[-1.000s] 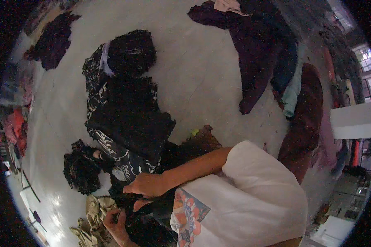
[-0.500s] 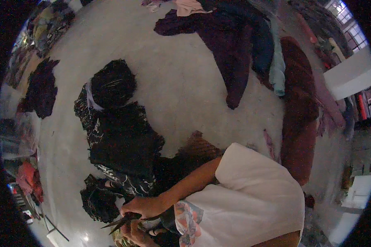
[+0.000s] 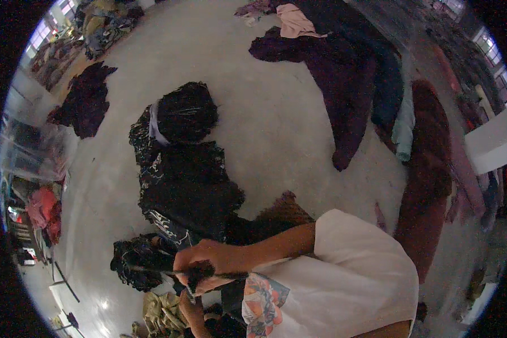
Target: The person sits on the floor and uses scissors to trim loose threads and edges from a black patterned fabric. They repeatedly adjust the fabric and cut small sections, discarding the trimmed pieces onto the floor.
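Observation:
My right hand [image 3: 211,263] is closed around dark scissors [image 3: 200,274], which are smeared by motion. Its forearm comes out of a white sleeve. Below it, my left hand [image 3: 191,313] has its fingers drawn together beside a crumpled olive cloth [image 3: 162,312]; what they grip is too blurred to name. A dark bunched cloth [image 3: 134,263] lies just left of my right hand. Above the hands, black fabric with white markings [image 3: 188,180] is spread on the floor, with a black bundle [image 3: 187,114] and a pale band [image 3: 155,124] at its far end.
Dark purple cloth [image 3: 343,96], a pale green roll [image 3: 403,127] and a long maroon roll [image 3: 425,186] lie at the right. A dark ragged cloth [image 3: 84,101] and red cloth [image 3: 44,208] are at the left. Brown ribbed cloth [image 3: 287,209] sits beyond my right forearm.
My right hand has risen slightly with the scissors, away from my left hand. More of the olive cloth shows. The whole view has shifted, so the floor items appear further right.

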Motion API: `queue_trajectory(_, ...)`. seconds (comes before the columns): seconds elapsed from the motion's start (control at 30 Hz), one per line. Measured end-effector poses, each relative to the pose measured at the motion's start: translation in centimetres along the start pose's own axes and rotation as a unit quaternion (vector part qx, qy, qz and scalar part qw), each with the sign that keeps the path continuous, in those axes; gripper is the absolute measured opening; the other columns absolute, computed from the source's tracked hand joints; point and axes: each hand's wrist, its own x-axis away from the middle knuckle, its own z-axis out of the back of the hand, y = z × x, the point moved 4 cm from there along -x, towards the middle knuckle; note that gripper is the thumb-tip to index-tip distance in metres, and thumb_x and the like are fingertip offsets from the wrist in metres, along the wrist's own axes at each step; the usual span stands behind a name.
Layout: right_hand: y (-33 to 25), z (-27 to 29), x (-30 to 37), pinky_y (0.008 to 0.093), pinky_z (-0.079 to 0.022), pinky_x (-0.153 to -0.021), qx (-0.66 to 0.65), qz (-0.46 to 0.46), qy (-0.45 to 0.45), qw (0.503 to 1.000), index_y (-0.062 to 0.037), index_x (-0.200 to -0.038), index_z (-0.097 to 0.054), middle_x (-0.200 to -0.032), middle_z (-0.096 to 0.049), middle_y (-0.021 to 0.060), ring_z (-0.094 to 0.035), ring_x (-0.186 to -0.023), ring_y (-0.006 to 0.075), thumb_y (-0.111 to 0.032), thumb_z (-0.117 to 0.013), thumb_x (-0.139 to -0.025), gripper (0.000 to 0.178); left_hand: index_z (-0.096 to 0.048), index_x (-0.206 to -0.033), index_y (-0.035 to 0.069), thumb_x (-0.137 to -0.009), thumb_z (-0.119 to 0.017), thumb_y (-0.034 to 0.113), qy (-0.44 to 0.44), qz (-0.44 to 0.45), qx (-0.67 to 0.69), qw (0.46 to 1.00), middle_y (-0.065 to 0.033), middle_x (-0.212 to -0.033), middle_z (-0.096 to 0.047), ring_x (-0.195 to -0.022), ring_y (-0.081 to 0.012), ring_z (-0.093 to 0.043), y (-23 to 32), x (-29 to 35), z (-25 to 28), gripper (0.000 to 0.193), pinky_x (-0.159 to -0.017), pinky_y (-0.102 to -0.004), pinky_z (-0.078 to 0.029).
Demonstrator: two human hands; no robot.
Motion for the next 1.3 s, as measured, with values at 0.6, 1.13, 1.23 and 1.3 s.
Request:
queue_trajectory(0.6, 1.9, 16.9, -12.2, 0.0251, -0.043, -0.064, 0.235, 0.086, 0.181, 0.951, -0.0028, -0.088, -0.054, -0.075, -0.057, 0.0018, -0.053, -0.072, 0.0088, -0.002, -0.064, -0.071, 0.020, -0.053, -0.119, 0.012, -0.089, -0.046, 0.039, 0.198, 0.156, -0.220, 0.942, -0.0184, -0.117, -0.052, -0.100, -0.0365, -0.052, -10.6, 2.2, 16.1, 0.041, -0.086, -0.0439, -0.042)
queue_trajectory(1.13, -1.1, 22.4, -2.8, 0.0247, -0.045, -0.063, 0.401, 0.002, 0.196, 0.895, -0.0046, -0.088, -0.056, -0.075, -0.058, -0.0001, -0.054, -0.066, 0.0095, -0.004, -0.066, -0.074, 0.017, -0.058, -0.107, 0.000, -0.076, -0.048, -0.010, 0.304, 0.192, 0.251, 0.899, -0.0073, -0.102, -0.059, -0.085, -0.0138, -0.056, 1.5, 4.3, 7.5, 0.035, -0.070, -0.0247, -0.047)
queue_trajectory(1.23, 3.7, 26.0, 3.9, 0.0243, -0.046, -0.066, 0.429, -0.110, 0.204, 0.873, -0.0039, -0.089, -0.055, -0.078, -0.059, 0.0012, -0.056, -0.071, 0.0106, -0.003, -0.064, -0.075, 0.017, -0.058, -0.108, -0.001, -0.077, -0.050, -0.007, 0.210, 0.183, 0.265, 0.923, -0.0059, -0.097, -0.061, -0.080, -0.0110, -0.056, 0.8, 6.0, 1.7, 0.033, -0.070, -0.0263, -0.047)
queue_trajectory(1.3, 7.0, 29.2, 8.9, 0.0242, -0.046, -0.067, 0.413, -0.177, 0.179, 0.875, -0.0034, -0.093, -0.056, -0.082, -0.061, 0.0037, -0.057, -0.075, 0.0113, -0.001, -0.062, -0.076, 0.018, -0.059, -0.106, 0.000, -0.078, -0.054, -0.003, 0.161, 0.251, 0.305, 0.904, -0.0075, -0.095, -0.062, -0.080, -0.0116, -0.057, 1.2, 6.4, -1.7, 0.029, -0.071, -0.0258, -0.046)
